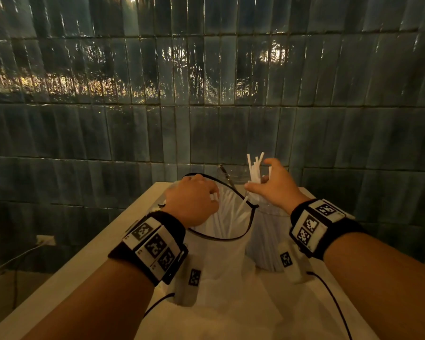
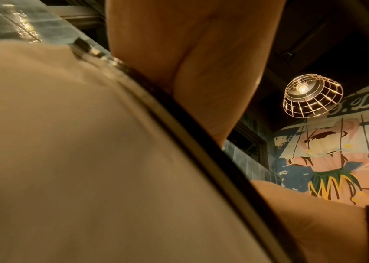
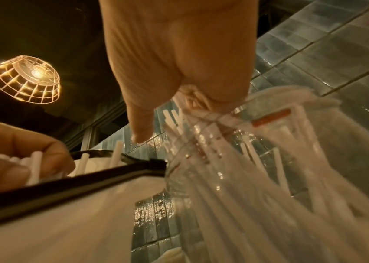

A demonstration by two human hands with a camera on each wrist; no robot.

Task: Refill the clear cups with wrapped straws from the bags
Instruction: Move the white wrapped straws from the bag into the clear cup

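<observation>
A: Where are the straws?

B: Most stand in the white bag point(image 1: 221, 253) with the black rim on the bench point(image 1: 103, 244). The left hand point(image 1: 192, 200) is curled round a bunch of straws point(image 3: 32, 165) at its mouth.

A: And the right hand point(image 1: 272, 185)?

B: Over the clear cup point(image 1: 263, 231) just beside the bag, its fingers point(image 3: 140, 124) spread loosely above the straws standing there, gripping none that I can see.

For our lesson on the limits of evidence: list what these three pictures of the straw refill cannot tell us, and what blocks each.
- Head view: the clear cup has its base hidden behind the right hand's wrist band.
- Left wrist view: the bag fills the frame, blurred; the left hand's fingertips are cut off.
- Right wrist view: the straws in the cup are smeared; no count possible.
</observation>
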